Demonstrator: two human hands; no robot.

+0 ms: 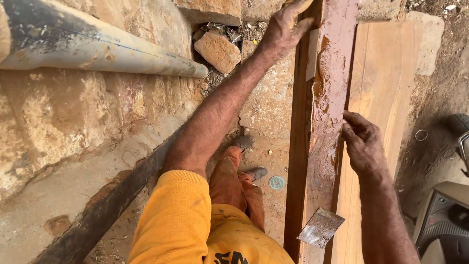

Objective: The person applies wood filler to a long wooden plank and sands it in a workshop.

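Note:
A long narrow plank (328, 98), smeared with wet reddish-brown filler, stands leaning away from me. A dark wooden strip (297, 161) runs along its left side. My left hand (285, 25) reaches far up and grips the top of the plank and strip, with the fingers over the edge. My right hand (362, 145) is lower down, its fingers curled against the plank's right edge; whether it pinches something small is unclear. A flat metal scraper (320, 227), coated with filler, lies on the plank near its lower end.
A wide pale board (383, 88) leans to the right of the coated plank. On the left are a stone wall (63, 127), a grey pipe (102, 49) and a loose rock (219, 51). My sandalled feet (250, 159) stand on dirt. A scooter's body (444, 222) sits at the lower right.

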